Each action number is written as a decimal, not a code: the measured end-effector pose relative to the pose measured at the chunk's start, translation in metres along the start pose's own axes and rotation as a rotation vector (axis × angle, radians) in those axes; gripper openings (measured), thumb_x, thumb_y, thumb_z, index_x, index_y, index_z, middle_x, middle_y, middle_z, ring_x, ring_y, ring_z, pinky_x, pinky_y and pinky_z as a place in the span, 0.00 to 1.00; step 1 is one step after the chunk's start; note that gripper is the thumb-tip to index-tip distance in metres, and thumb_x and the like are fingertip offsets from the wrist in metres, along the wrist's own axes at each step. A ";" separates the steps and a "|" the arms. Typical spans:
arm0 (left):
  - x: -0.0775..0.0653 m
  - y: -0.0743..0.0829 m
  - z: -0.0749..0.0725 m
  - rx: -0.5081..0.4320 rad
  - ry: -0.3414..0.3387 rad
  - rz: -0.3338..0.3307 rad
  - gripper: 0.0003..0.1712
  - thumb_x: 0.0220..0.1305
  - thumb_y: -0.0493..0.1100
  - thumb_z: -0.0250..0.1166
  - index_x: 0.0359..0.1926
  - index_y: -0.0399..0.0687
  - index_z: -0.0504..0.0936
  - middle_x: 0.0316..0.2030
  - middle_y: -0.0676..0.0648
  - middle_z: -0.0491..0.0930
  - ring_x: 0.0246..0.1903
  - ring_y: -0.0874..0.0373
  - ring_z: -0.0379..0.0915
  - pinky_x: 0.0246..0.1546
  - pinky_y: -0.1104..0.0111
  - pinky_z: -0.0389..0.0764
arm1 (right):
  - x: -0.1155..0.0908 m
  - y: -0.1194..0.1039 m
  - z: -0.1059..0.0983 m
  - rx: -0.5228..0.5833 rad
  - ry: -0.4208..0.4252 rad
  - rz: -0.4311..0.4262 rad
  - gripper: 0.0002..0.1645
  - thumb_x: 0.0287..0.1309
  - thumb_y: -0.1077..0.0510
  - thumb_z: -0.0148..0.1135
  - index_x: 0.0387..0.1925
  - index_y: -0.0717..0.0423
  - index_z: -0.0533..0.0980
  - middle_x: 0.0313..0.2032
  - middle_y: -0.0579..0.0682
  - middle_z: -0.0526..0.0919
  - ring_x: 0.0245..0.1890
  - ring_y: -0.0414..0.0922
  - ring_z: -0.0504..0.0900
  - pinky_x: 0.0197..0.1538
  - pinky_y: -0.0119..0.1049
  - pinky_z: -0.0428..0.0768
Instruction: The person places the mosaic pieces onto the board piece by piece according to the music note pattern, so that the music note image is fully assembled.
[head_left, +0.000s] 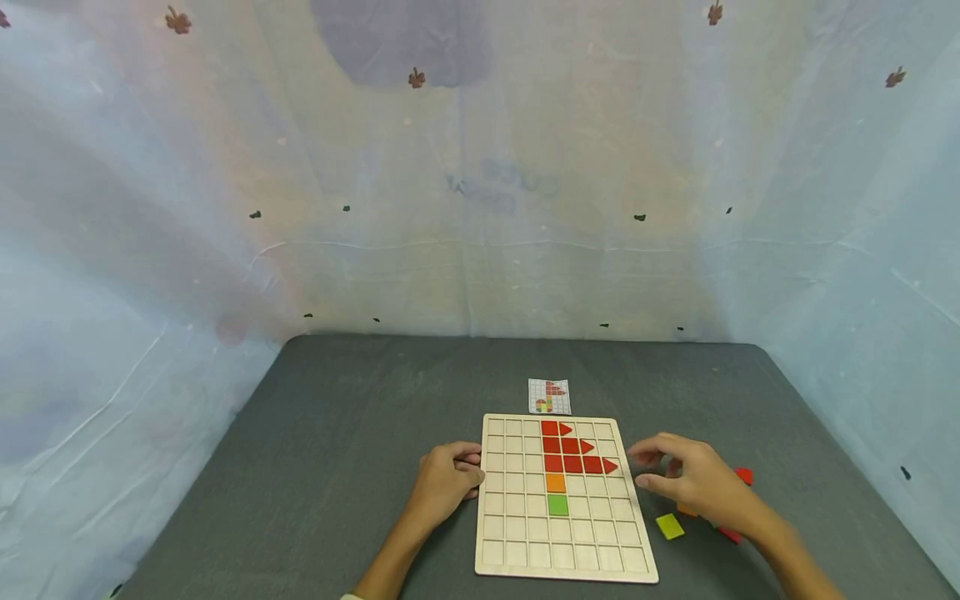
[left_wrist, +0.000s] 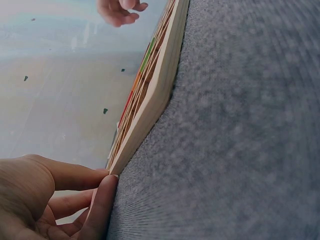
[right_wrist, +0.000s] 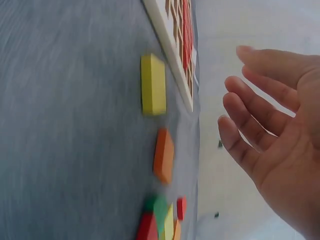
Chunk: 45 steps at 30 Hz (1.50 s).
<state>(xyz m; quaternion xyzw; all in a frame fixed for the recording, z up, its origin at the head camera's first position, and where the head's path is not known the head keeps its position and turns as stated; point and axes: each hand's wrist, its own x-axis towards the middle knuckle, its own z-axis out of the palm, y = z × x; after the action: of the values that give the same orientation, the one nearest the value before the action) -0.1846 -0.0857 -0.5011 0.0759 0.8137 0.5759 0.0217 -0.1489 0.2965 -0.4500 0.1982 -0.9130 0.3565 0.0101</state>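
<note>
A wooden grid board (head_left: 517,533) lies flat on the table. Red tiles (head_left: 552,464) fill parts of its three upper rows, each row ending in a red triangle (head_left: 610,467). Below them sit an orange tile (head_left: 555,483) and a green tile (head_left: 557,505). My left hand (head_left: 441,482) pinches the board's left edge between thumb and index finger (left_wrist: 80,176). Off the board's right edge, my right hand (head_left: 697,475) hovers with loosely bent, spread fingers and holds nothing. Under and beside it lie a yellow block (right_wrist: 154,85) and an orange block (right_wrist: 164,156).
Beyond the board's far edge lies a small printed card (head_left: 549,397) with a coloured grid pattern. More loose blocks, including a green one (right_wrist: 159,210) and a red one (right_wrist: 147,227), are on the dark table (head_left: 360,400) at the right. Hanging pale sheets (head_left: 465,283) surround the table.
</note>
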 end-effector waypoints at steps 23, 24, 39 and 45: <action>0.002 -0.002 0.000 -0.012 -0.009 -0.003 0.21 0.59 0.28 0.71 0.54 0.28 0.85 0.41 0.40 0.86 0.35 0.57 0.84 0.29 0.71 0.89 | -0.038 0.042 -0.034 -0.211 -0.119 0.190 0.24 0.52 0.45 0.82 0.49 0.48 0.86 0.47 0.42 0.86 0.44 0.36 0.80 0.44 0.35 0.83; 0.002 -0.002 0.000 -0.011 -0.009 -0.003 0.21 0.59 0.28 0.71 0.54 0.28 0.85 0.41 0.40 0.86 0.35 0.57 0.84 0.29 0.71 0.89 | -0.038 0.044 -0.034 -0.229 -0.120 0.181 0.24 0.51 0.44 0.82 0.48 0.47 0.87 0.47 0.41 0.86 0.43 0.36 0.79 0.44 0.35 0.82; 0.001 -0.001 0.000 -0.004 -0.008 -0.003 0.21 0.59 0.28 0.70 0.54 0.28 0.85 0.41 0.40 0.85 0.35 0.57 0.83 0.29 0.71 0.89 | -0.040 0.049 -0.029 -0.270 -0.140 0.169 0.16 0.54 0.44 0.80 0.42 0.42 0.86 0.42 0.36 0.81 0.39 0.32 0.72 0.38 0.34 0.76; 0.001 -0.001 0.000 -0.005 -0.007 -0.002 0.21 0.59 0.28 0.70 0.54 0.28 0.85 0.41 0.41 0.85 0.35 0.56 0.83 0.29 0.72 0.89 | -0.040 0.049 -0.026 -0.280 -0.130 0.155 0.13 0.57 0.45 0.79 0.41 0.43 0.86 0.41 0.36 0.81 0.39 0.31 0.72 0.38 0.34 0.77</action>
<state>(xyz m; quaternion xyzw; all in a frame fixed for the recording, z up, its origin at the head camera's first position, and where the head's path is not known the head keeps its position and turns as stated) -0.1852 -0.0862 -0.5019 0.0771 0.8122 0.5778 0.0251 -0.1338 0.3605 -0.4683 0.1464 -0.9650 0.2118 -0.0488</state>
